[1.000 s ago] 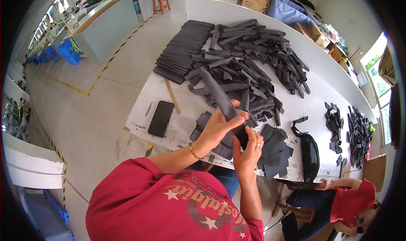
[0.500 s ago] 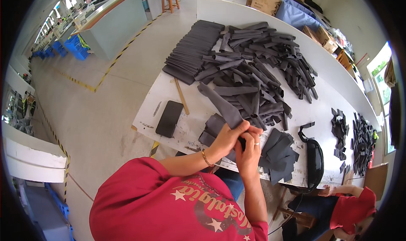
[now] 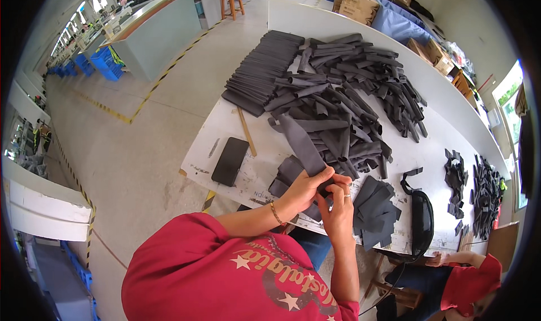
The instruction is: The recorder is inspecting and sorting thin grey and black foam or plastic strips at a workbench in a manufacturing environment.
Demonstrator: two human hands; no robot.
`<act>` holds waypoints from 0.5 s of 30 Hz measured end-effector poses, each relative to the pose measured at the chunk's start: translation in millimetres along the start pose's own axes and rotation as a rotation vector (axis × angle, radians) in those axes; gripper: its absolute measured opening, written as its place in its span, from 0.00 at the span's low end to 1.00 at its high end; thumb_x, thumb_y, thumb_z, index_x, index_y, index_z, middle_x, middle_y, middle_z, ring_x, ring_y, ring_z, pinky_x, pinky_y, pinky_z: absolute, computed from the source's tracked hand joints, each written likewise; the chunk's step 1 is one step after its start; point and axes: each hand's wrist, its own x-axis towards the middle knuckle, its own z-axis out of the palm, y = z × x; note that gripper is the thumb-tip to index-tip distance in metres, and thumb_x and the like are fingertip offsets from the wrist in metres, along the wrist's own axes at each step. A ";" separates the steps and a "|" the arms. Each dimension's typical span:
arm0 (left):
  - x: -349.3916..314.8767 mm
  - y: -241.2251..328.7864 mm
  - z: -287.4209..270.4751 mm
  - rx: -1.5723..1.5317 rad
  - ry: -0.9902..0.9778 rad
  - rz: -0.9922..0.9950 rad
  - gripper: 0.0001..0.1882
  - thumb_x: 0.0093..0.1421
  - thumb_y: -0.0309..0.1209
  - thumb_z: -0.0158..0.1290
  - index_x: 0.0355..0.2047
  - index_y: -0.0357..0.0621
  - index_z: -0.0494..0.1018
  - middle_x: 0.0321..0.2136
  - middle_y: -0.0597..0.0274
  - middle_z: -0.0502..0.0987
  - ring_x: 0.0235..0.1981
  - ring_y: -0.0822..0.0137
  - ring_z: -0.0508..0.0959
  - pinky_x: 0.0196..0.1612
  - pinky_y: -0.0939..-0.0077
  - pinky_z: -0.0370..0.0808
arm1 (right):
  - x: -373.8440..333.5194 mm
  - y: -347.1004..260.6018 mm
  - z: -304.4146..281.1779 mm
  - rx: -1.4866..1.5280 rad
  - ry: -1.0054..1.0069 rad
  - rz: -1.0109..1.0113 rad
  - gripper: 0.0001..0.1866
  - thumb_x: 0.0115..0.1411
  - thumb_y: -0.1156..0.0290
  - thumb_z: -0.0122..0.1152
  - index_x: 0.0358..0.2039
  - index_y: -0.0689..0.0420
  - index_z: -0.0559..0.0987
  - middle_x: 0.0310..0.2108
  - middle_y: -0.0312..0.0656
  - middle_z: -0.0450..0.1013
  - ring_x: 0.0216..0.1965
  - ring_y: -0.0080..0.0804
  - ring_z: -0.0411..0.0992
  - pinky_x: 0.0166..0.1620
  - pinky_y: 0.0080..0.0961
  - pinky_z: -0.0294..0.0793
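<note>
In the head view, a dark fabric strip [image 3: 300, 143] is gripped near its lower end by the left hand [image 3: 307, 190] and pinched there by the right hand [image 3: 339, 208]; if swung carelessly, its loose far end could be snagged among the heaped strips [image 3: 341, 109].

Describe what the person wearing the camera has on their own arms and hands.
Short red sleeves leave both forearms bare. A thin gold-brown bracelet circles the left wrist; the left hand is ungloved. The right hand, also ungloved, wears a slim, pale metallic ring.
</note>
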 end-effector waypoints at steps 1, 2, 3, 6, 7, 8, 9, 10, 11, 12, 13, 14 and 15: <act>0.4 3.7 0.6 -0.010 0.037 0.027 0.11 0.66 0.38 0.50 0.38 0.43 0.69 0.41 0.45 0.79 0.46 0.57 0.79 0.53 0.62 0.73 | -0.2 0.4 -1.9 -0.011 -0.003 -0.027 0.12 0.51 0.82 0.65 0.35 0.62 0.71 0.36 0.49 0.70 0.32 0.47 0.73 0.34 0.36 0.73; 0.7 7.6 2.5 -0.004 0.096 -0.006 0.12 0.66 0.38 0.50 0.40 0.42 0.69 0.40 0.46 0.79 0.46 0.57 0.79 0.52 0.62 0.73 | -0.2 1.0 -4.6 -0.012 -0.001 -0.026 0.12 0.51 0.82 0.65 0.35 0.62 0.71 0.36 0.49 0.70 0.32 0.47 0.73 0.34 0.36 0.73; 2.7 14.3 3.5 -0.020 0.071 0.052 0.12 0.66 0.38 0.50 0.40 0.42 0.69 0.40 0.46 0.79 0.46 0.57 0.79 0.52 0.62 0.73 | 0.4 2.0 -8.1 -0.046 0.014 -0.081 0.12 0.51 0.82 0.65 0.34 0.62 0.72 0.36 0.49 0.70 0.31 0.47 0.72 0.34 0.36 0.73; 4.2 30.0 10.8 -0.102 0.205 0.176 0.14 0.67 0.39 0.49 0.42 0.41 0.70 0.37 0.51 0.79 0.43 0.57 0.79 0.49 0.61 0.75 | 2.9 2.8 -18.8 -0.071 0.041 -0.177 0.12 0.49 0.83 0.66 0.33 0.62 0.72 0.36 0.48 0.70 0.31 0.46 0.72 0.32 0.36 0.72; 3.5 30.7 14.9 -0.093 0.139 0.207 0.14 0.67 0.40 0.49 0.42 0.40 0.70 0.35 0.53 0.79 0.41 0.57 0.79 0.49 0.60 0.75 | 4.5 2.7 -21.0 -0.065 0.065 -0.225 0.13 0.47 0.85 0.66 0.32 0.62 0.73 0.36 0.47 0.70 0.32 0.45 0.71 0.32 0.36 0.72; 3.5 31.3 17.6 -0.083 0.077 0.240 0.15 0.67 0.40 0.48 0.42 0.40 0.71 0.33 0.54 0.79 0.40 0.57 0.80 0.48 0.60 0.76 | 6.0 2.1 -22.2 -0.062 0.064 -0.235 0.13 0.47 0.85 0.66 0.32 0.62 0.73 0.36 0.47 0.70 0.32 0.45 0.71 0.32 0.36 0.72; 0.0 28.2 21.1 -0.079 0.075 0.220 0.16 0.68 0.41 0.48 0.41 0.40 0.71 0.31 0.56 0.78 0.37 0.57 0.80 0.48 0.59 0.76 | 6.7 0.9 -23.1 -0.057 0.085 -0.258 0.13 0.46 0.85 0.66 0.32 0.62 0.73 0.36 0.47 0.70 0.31 0.44 0.71 0.31 0.35 0.72; -1.8 25.9 22.8 -0.071 0.086 0.225 0.16 0.68 0.41 0.48 0.41 0.40 0.71 0.31 0.56 0.78 0.37 0.57 0.80 0.48 0.59 0.76 | 7.3 -0.5 -23.2 -0.057 0.095 -0.269 0.14 0.45 0.86 0.67 0.31 0.62 0.73 0.36 0.46 0.69 0.31 0.43 0.71 0.30 0.34 0.71; -3.2 23.5 23.6 -0.083 0.053 0.246 0.16 0.68 0.41 0.47 0.41 0.40 0.71 0.30 0.56 0.78 0.37 0.58 0.80 0.48 0.59 0.76 | 8.9 -1.3 -22.2 -0.048 0.118 -0.286 0.14 0.44 0.87 0.67 0.31 0.62 0.73 0.35 0.46 0.70 0.30 0.42 0.71 0.29 0.33 0.71; -4.8 20.8 23.8 -0.095 0.022 0.266 0.15 0.68 0.42 0.47 0.40 0.40 0.71 0.30 0.56 0.78 0.38 0.58 0.80 0.48 0.59 0.75 | 9.4 -2.6 -21.3 -0.041 0.132 -0.301 0.14 0.44 0.87 0.67 0.31 0.62 0.73 0.35 0.46 0.70 0.30 0.42 0.71 0.29 0.33 0.71; -6.7 18.2 23.4 -0.074 0.002 0.258 0.16 0.68 0.43 0.46 0.40 0.42 0.70 0.30 0.58 0.77 0.42 0.58 0.79 0.51 0.60 0.74 | 9.5 -3.6 -20.8 -0.020 0.126 -0.287 0.12 0.46 0.86 0.65 0.31 0.62 0.74 0.35 0.46 0.70 0.29 0.43 0.71 0.30 0.33 0.71; -8.3 16.0 22.7 -0.078 0.005 0.251 0.16 0.68 0.43 0.46 0.40 0.42 0.70 0.30 0.58 0.77 0.42 0.58 0.79 0.51 0.60 0.74 | 9.4 -4.4 -20.1 0.007 0.127 -0.274 0.10 0.49 0.85 0.64 0.31 0.62 0.74 0.34 0.47 0.71 0.29 0.43 0.71 0.31 0.32 0.72; -9.7 14.1 22.2 -0.093 0.006 0.235 0.16 0.69 0.43 0.44 0.40 0.43 0.70 0.30 0.59 0.77 0.44 0.58 0.78 0.52 0.60 0.72 | 9.7 -4.9 -19.0 0.001 0.116 -0.270 0.10 0.49 0.85 0.64 0.31 0.62 0.74 0.34 0.47 0.71 0.29 0.43 0.71 0.31 0.32 0.72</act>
